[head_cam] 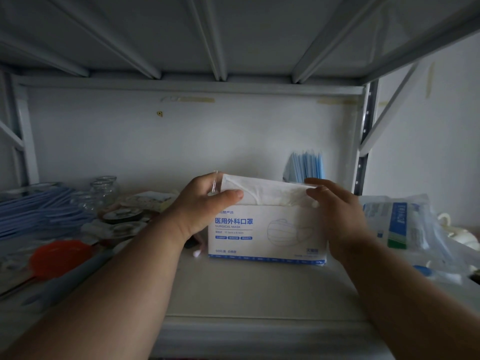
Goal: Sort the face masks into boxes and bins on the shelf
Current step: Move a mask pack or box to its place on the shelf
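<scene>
Here, on the shelf (246,294), the left hand (205,203) pinches the white masks (267,192) by their left end with thumb and fingers clamped, while the right hand (335,211) curls its fingers around their right end, the stack half inside the upright mask box (265,235).

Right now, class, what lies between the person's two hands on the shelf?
In the head view, white masks span from left hand to right hand, sticking out of the mask box.
</scene>
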Motion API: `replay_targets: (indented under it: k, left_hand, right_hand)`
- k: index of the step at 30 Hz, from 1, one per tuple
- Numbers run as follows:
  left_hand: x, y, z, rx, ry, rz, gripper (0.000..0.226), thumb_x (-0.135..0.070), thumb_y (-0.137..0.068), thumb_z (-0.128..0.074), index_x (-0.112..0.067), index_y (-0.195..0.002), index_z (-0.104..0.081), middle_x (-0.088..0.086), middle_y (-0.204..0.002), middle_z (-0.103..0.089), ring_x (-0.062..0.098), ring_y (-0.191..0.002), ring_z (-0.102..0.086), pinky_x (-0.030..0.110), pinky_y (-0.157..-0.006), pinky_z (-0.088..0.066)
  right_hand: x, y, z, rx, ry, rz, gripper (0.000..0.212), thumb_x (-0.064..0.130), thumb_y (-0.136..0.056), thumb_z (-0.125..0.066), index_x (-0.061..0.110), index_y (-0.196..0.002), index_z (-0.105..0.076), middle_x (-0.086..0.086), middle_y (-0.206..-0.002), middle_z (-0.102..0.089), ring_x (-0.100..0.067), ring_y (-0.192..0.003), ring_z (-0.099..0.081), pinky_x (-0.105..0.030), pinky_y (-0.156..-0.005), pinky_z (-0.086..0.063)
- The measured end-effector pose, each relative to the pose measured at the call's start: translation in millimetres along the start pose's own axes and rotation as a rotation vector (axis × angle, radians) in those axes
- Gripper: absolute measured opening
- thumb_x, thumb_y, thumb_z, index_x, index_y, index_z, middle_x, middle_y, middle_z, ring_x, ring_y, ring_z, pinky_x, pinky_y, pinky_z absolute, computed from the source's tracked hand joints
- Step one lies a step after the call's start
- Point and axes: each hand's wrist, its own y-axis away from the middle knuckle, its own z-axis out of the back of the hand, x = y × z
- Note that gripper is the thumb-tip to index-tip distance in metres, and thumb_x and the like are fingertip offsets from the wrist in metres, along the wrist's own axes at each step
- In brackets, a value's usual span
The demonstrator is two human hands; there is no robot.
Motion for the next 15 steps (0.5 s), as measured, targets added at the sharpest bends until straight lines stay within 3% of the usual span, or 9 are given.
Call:
replay_targets:
  k: [2,4,8,11,15]
  left_hand:
    - [1.2,-0.1,-1.3,-0.012,0.018,-0.006,0.009,-0.021,-0.099,-0.074,-0.019,-0.107,-0.076,-0.009,-0.08,-0.078,0.004,-0.071,-0.073,0.012,-0.048,-0.047]
    - [2.9,-1.4,-2.6,-0.04,0.061,-0.013,0.013,-0.019,-0.099,-0.073,-0.021,-0.112,-0.076,-0.01,-0.079,-0.077,0.002,-0.068,-0.071,0.01,-0.046,-0.045]
    - [3.2,-5.1,-1.6,-0.075,0.123,-0.087,0.016,-0.033,-0.096,-0.078,-0.029,-0.111,-0.08,-0.013,-0.083,-0.073,0.008,-0.077,-0.067,0.024,-0.069,-0.053]
    - [5.3,-7.0,-2.4,-0.093,0.192,-0.099,0.008,-0.025,-0.095,-0.078,-0.02,-0.101,-0.078,-0.008,-0.079,-0.069,0.01,-0.074,-0.062,0.028,-0.071,-0.05]
    - [7.0,-8.4,-2.6,-0.079,0.21,-0.101,0.013,-0.026,-0.088,-0.076,-0.017,-0.098,-0.078,0.002,-0.08,-0.065,0.015,-0.073,-0.059,0.027,-0.068,-0.048]
  right_hand:
    - [0.8,1.0,0.0,0.006,-0.001,0.016,0.024,0.027,-0.102,-0.065,0.039,-0.117,-0.079,0.0,-0.117,-0.074,-0.029,-0.11,-0.069,-0.057,-0.103,-0.058]
    - [1.9,1.7,0.2,0.004,-0.01,0.024,0.024,0.024,-0.103,-0.065,0.037,-0.116,-0.08,0.0,-0.115,-0.074,-0.029,-0.108,-0.069,-0.055,-0.101,-0.059]
    - [2.8,0.8,-0.4,-0.013,-0.037,0.024,0.017,0.023,-0.103,-0.068,0.029,-0.104,-0.085,-0.008,-0.111,-0.077,-0.032,-0.101,-0.072,-0.053,-0.09,-0.062]
    - [0.0,-2.5,-1.1,-0.034,-0.063,0.037,0.014,0.023,-0.1,-0.073,0.023,-0.091,-0.084,-0.018,-0.108,-0.077,-0.035,-0.092,-0.072,-0.055,-0.081,-0.063]
    - [-3.1,-5.1,-0.8,-0.04,-0.067,0.048,0.016,0.025,-0.099,-0.074,0.024,-0.085,-0.081,-0.018,-0.111,-0.075,-0.037,-0.092,-0.071,-0.057,-0.077,-0.064]
